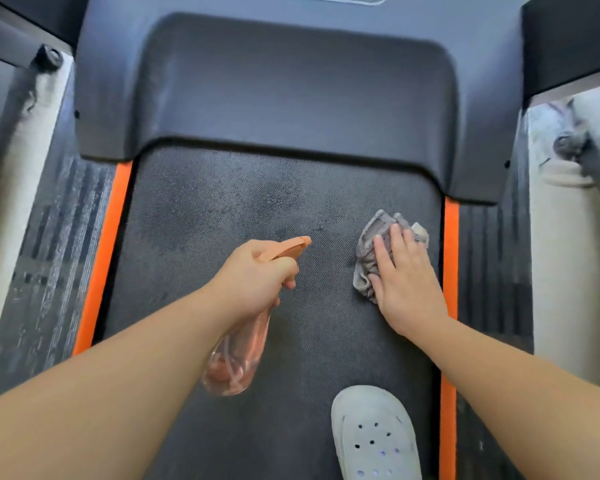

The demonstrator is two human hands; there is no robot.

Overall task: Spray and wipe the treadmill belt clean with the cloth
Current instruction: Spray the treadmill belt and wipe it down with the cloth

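Left grip [257,275]: curled round the neck of the spray bottle [236,355], fingers wrapped beneath the orange spray head. The bottle is held above the treadmill belt [205,220], nozzle pointed forward, its clear pinkish body slanted back under the wrist.

Right grip [406,282]: spread flat, fingers straight and slightly apart, pressed on the crumpled grey cloth [371,237]. The cloth is placed on the belt's right side, just beside the right orange strip [451,258].

Edges: the belt is bordered by the left orange strip [104,258] and its right counterpart, with ribbed side rails [49,254] beyond. The front edge is capped by the dark motor cover [291,91].

Open room: bare belt is seen between the two grips and to the left of the bottle; darker patches are marked ahead of the nozzle. A pale clog [371,434] is set on the belt behind the right grip.
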